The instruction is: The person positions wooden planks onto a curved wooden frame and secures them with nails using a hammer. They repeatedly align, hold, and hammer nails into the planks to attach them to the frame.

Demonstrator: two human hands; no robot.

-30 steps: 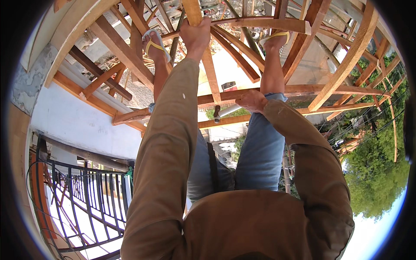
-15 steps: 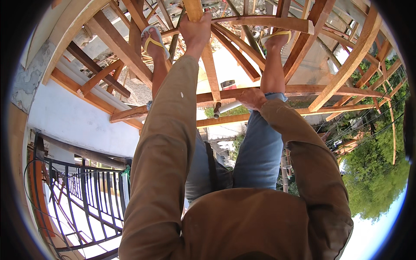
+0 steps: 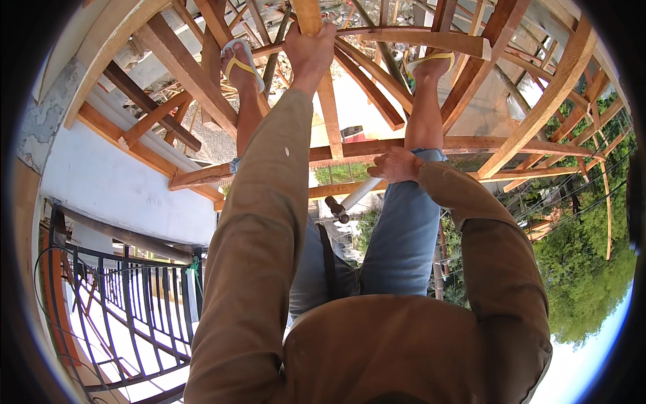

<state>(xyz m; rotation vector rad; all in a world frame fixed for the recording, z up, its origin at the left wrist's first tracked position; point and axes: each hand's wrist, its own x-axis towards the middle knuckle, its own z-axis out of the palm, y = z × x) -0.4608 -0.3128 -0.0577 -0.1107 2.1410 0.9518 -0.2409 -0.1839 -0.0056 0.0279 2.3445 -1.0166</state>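
The wooden beam [image 3: 328, 114] is clasped near its upper part by the left hand [image 3: 309, 54], with the fingers wrapped around it. The handle of the hammer [image 3: 357, 194] is gripped in the closed right hand [image 3: 397, 165], beside the right knee; the dark hammer head [image 3: 336, 209] is held below the beam's near end, apart from it. Beyond the hands, yellow-strapped sandals [image 3: 432, 59] are seen among crossing timbers [image 3: 190, 74]. The scene is flanked by a black metal railing [image 3: 126, 289] at left and green trees [image 3: 579, 276] at right.
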